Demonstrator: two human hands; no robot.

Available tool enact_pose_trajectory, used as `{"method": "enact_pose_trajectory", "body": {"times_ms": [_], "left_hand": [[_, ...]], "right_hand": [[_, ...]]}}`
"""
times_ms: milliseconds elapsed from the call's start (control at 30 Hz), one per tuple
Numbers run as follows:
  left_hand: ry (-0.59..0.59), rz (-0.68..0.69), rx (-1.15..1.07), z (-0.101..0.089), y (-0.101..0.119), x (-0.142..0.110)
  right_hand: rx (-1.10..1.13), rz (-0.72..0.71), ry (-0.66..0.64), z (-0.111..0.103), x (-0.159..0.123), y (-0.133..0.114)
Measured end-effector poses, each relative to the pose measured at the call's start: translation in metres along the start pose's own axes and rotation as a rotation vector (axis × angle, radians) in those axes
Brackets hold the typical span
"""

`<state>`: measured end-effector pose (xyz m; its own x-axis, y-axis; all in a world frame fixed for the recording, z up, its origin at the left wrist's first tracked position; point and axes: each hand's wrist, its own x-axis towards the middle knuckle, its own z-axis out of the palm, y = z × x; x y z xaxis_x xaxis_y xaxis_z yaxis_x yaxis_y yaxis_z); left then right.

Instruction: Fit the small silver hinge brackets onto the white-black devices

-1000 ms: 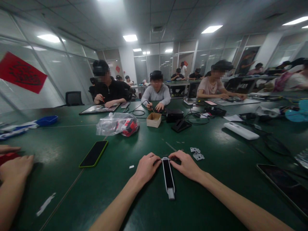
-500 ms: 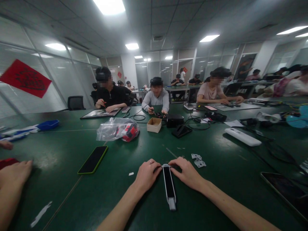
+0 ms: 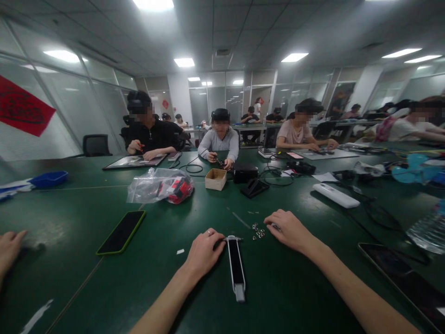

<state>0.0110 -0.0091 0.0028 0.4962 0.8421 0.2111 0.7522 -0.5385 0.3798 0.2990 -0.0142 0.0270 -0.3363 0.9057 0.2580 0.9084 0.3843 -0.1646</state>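
Note:
A long, narrow black strip in a white frame [image 3: 237, 264] lies on the green table, with a pale grey tab at its near end and a thin crosspiece at its far end. My left hand [image 3: 206, 248] is closed at the far left corner, fingertips pinching the crosspiece's end. Farther right, my right hand [image 3: 290, 232] rests low over the table with curved fingers, thumb and index apart. Beneath those fingers shows a bit of a grey metal piece [image 3: 276, 226]; the rest is covered. Several small shiny rings [image 3: 257, 231] lie between that hand and the frame.
A green-edged phone [image 3: 121, 233] lies left, a dark tablet-like device [image 3: 399, 278] right. Beyond are a plastic bag with red items [image 3: 163, 185], a small box [image 3: 215, 180] and a white device [image 3: 335, 195]. Another person's hand [image 3: 10, 250] is at far left; co-workers sit opposite.
My right hand has let go of the frame's far end and moved right, over the grey metal pieces. Small rings it hid now show. My left hand stays at the frame; the view has shifted slightly.

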Motion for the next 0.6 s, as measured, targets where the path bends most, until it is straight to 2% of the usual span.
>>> {"method": "enact_pose_trajectory", "body": {"times_ms": [167, 600], "left_hand": [[0.0, -0.009, 0.005, -0.002, 0.002, 0.0], [0.021, -0.001, 0.001, 0.0, 0.0, -0.001]], "right_hand": [[-0.002, -0.021, -0.097, 0.007, 0.0, -0.009], [-0.024, -0.031, -0.109, 0.006, 0.0, -0.011]]}}
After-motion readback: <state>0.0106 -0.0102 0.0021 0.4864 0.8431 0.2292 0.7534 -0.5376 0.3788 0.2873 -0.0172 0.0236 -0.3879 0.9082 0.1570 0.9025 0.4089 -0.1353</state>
